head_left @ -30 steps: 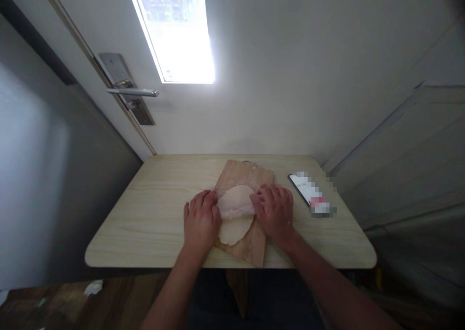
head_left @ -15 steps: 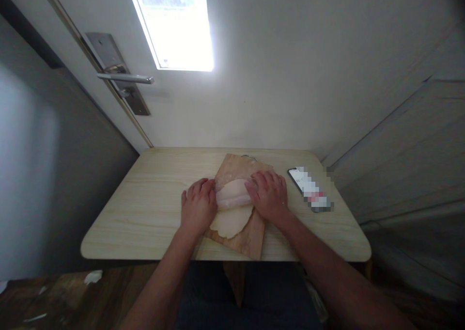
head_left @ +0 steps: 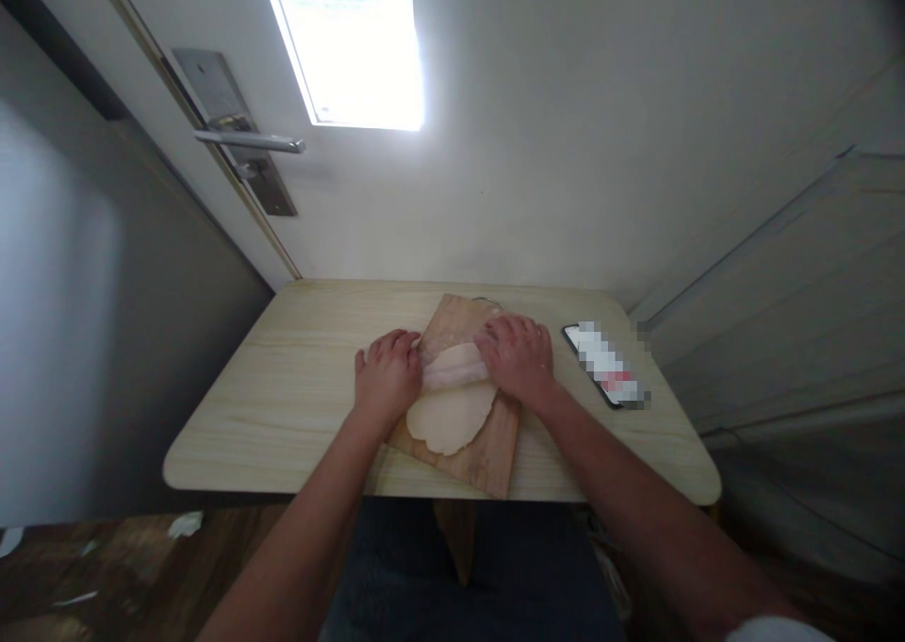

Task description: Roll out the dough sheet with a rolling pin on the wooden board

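A flat, pale round of dough (head_left: 452,418) lies on a wooden cutting board (head_left: 489,458) in the middle of a light wooden table (head_left: 297,387). Across the far part of the dough lies a pale rolling pin (head_left: 454,369). My left hand (head_left: 387,374) presses on its left end and my right hand (head_left: 516,357) on its right end, fingers curled over it. The pin's ends are hidden under my hands.
A phone (head_left: 604,364) lies on the table right of the board, close to my right hand. Behind the table is a white door with a metal handle (head_left: 249,140) and a bright window. A grey wall stands at the left.
Both hands have pushed the rolling pin away from me along the board, and more of the flattened dough now shows on the near side.
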The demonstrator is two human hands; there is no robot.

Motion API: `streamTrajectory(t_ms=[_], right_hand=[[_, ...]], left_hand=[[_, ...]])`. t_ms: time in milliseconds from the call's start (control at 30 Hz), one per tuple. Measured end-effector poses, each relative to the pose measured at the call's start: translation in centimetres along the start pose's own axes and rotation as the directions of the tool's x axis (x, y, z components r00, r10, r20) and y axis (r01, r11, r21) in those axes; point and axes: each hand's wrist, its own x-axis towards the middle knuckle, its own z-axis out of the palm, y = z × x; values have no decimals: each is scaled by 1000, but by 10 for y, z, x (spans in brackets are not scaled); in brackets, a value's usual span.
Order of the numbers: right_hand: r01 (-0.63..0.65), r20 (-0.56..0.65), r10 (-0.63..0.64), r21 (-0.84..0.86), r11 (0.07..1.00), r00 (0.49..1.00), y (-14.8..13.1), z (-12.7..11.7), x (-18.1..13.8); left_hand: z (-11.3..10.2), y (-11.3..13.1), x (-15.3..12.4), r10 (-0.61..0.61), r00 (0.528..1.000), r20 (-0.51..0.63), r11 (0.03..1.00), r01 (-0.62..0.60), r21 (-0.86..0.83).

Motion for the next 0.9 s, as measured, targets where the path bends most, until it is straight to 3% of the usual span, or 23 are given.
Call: streamTrajectory(t_ms=[900], right_hand=[[-125,95,127,-28,992,987,-13,7,51]], left_hand=[[-3,0,32,-47,990,-132,994,60,95]])
